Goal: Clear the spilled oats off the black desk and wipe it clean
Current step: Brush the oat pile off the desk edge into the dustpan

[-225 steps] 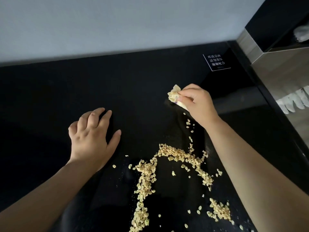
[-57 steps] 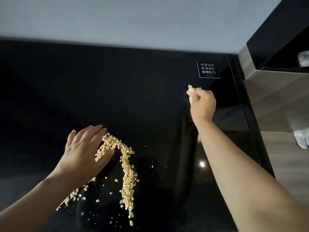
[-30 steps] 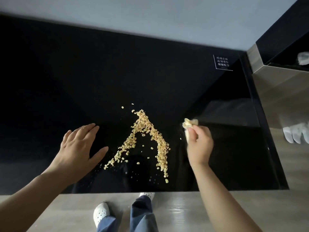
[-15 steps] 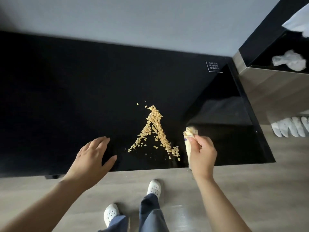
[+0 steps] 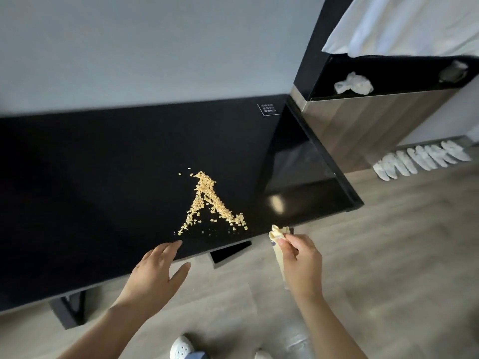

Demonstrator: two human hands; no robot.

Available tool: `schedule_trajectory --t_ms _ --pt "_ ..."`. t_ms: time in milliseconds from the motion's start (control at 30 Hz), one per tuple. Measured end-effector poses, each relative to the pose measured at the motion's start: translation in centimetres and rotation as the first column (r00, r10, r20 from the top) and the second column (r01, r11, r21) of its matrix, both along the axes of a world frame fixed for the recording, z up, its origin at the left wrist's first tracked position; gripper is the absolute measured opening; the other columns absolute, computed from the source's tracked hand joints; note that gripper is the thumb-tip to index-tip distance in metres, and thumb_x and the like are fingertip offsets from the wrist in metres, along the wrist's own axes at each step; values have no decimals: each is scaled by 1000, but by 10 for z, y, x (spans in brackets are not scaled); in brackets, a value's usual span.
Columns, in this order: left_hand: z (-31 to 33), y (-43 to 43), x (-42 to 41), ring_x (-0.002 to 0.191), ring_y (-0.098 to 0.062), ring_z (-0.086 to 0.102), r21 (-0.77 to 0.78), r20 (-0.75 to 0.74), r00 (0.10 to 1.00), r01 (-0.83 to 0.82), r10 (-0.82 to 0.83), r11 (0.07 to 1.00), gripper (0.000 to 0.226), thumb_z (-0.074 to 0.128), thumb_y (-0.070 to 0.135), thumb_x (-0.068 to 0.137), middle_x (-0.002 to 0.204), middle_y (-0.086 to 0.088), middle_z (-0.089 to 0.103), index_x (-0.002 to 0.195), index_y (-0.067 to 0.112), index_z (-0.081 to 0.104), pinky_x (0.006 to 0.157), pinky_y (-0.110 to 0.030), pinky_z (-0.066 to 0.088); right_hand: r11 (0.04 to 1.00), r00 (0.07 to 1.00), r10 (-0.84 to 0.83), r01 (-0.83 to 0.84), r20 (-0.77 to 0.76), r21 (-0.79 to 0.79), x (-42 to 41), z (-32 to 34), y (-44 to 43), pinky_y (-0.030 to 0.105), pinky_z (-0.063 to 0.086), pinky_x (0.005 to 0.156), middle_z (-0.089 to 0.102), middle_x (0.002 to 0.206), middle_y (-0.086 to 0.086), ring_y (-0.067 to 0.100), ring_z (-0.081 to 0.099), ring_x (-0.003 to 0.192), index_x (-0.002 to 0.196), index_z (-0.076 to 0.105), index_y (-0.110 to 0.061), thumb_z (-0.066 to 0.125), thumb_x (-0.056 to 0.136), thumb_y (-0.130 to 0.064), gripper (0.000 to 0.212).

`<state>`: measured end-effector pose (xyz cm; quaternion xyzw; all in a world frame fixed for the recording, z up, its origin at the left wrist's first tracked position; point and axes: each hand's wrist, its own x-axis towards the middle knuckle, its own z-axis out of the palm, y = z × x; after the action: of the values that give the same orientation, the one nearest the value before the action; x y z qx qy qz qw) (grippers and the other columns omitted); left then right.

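The oats (image 5: 207, 203) lie in an inverted-V heap on the black desk (image 5: 103, 177), close to its front edge. My left hand (image 5: 155, 273) hovers at that edge, fingers straight and spread, fingertips just over the desk below the heap. My right hand (image 5: 302, 263) is off the desk, in front of the edge and right of the heap. It pinches a crumpled pale yellow tissue (image 5: 278, 235), which sticks up above the fingers and hangs down beside the palm.
A small white-lettered notice (image 5: 269, 109) sits at the desk's back right. Beyond stands a wood cabinet (image 5: 363, 125) whose dark shelf holds a crumpled white wad (image 5: 353, 84). White slippers (image 5: 422, 159) line the floor. My white shoe (image 5: 181, 348) is below on wooden flooring.
The oats were swept from a wide scatter into a tight heap near the front edge. Both hands drew back; my right hand with the tissue is now off the desk. The view pulled back.
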<state>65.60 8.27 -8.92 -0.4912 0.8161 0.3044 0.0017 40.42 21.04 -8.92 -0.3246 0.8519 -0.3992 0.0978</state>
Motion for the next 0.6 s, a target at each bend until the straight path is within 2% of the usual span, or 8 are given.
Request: schedule_trajectory --t_ms 167,333,400,500,600 --pt "12 24 -22 128 -11 44 -29 9 997 78 -78 997 52 47 45 95 143 9 45 143 25 40 103 -25 36 1000 1000 -28 28 -1 -8 -12 9 36 -1 36 69 66 89 1 12 61 77 97 76 -8 67 87 -9 13" --pt "15 64 -67 104 -14 59 -12 31 994 106 -106 994 46 49 42 95 138 9 50 138 26 46 93 -26 40 996 997 -80 81 24 -30 -44 14 97 -1 36 71 62 84 -3 2 57 76 97 75 -8 65 88 -7 14" --pt "9 87 -88 104 -14 60 24 34 994 100 -101 995 44 50 40 95 134 9 52 137 26 48 91 -26 42 995 995 -96 96 31 -12 -61 10 128 -1 35 70 61 84 -3 0 56 75 97 75 -9 65 88 -7 14" --pt "-4 114 -114 110 -11 57 75 3 999 51 -51 996 40 55 38 93 128 9 58 132 26 53 89 -26 46 994 993 -102 100 55 35 -84 -2 168 0 35 71 61 87 -3 7 58 76 99 75 -13 65 88 -9 15" --pt "-19 132 -136 104 -10 59 136 -30 999 -13 17 991 34 58 33 92 118 8 63 124 24 59 84 -26 47 992 991 -111 106 68 70 -103 -19 196 1 35 70 61 84 -2 12 57 74 97 75 -13 66 87 -9 14"
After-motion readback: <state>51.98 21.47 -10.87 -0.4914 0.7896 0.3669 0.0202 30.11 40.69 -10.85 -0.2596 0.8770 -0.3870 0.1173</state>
